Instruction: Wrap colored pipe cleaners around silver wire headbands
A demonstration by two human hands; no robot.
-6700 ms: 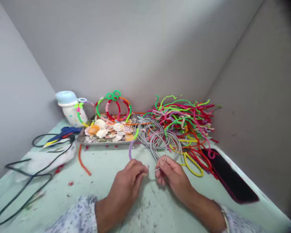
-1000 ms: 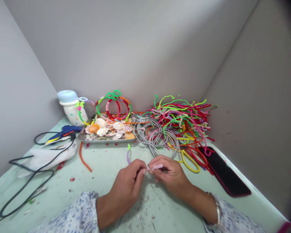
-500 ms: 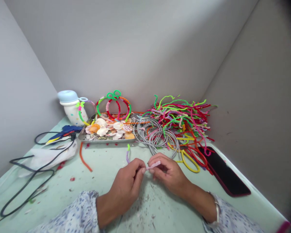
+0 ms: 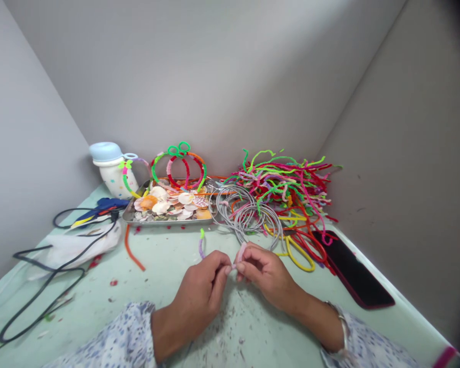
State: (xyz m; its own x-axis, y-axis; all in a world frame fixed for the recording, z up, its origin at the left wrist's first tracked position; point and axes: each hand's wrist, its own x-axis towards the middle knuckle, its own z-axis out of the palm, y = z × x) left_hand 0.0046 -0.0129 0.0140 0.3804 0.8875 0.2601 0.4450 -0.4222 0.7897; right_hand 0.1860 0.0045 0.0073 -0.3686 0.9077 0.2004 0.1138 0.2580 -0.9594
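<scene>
Between my two hands is a short pale pink pipe cleaner (image 4: pixel 242 250), its free end sticking up above the right fingertips. My left hand (image 4: pixel 202 283) pinches one end between thumb and forefinger. The fingers of my right hand (image 4: pixel 270 273) are closed on the same piece a little further along. Just beyond the left knuckles, a purple and green pipe cleaner (image 4: pixel 201 244) shows; whether it joins the held piece is hidden. Loops of grey wire (image 4: pixel 253 217) lie right behind the right hand.
A metal tray (image 4: pixel 168 223) of seashells sits at the back, with ring-shaped pipe-cleaner pieces (image 4: pixel 179 168) above it. Right of it lie a pile of colourful pipe cleaners (image 4: pixel 287 184) and a phone (image 4: pixel 356 271). A bottle (image 4: pixel 115 174), pliers (image 4: pixel 107 205) and black cable (image 4: pixel 46 260) are left.
The free end of the pale pink pipe cleaner has swung from slanting rightward to pointing upward, bent by my right fingers. My left hand keeps its pinch.
</scene>
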